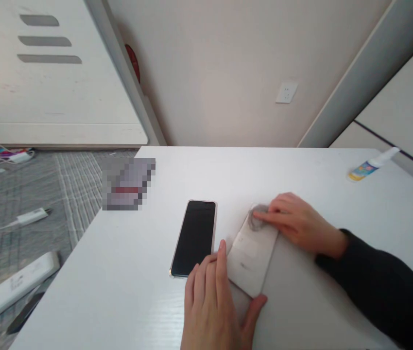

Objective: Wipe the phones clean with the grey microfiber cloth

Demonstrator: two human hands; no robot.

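Observation:
A black-screened phone (195, 237) lies flat on the white table (126, 272). Right beside it lies a pale clear phone case (252, 255), back side up. My left hand (214, 301) rests at the near end of the case, fingers together and laid flat, thumb against the case's near right corner, fingertips close to the phone's near corner. My right hand (299, 223) reaches in from the right and presses a small grey pad or cloth (258, 217) onto the far end of the case with its fingertips.
A small bottle with a blue and yellow label (372, 165) lies at the table's far right. A blurred-out item (128, 183) sits at the far left of the table. Chargers and cables (27, 218) lie on the grey floor to the left. A wall socket (285, 92) is behind.

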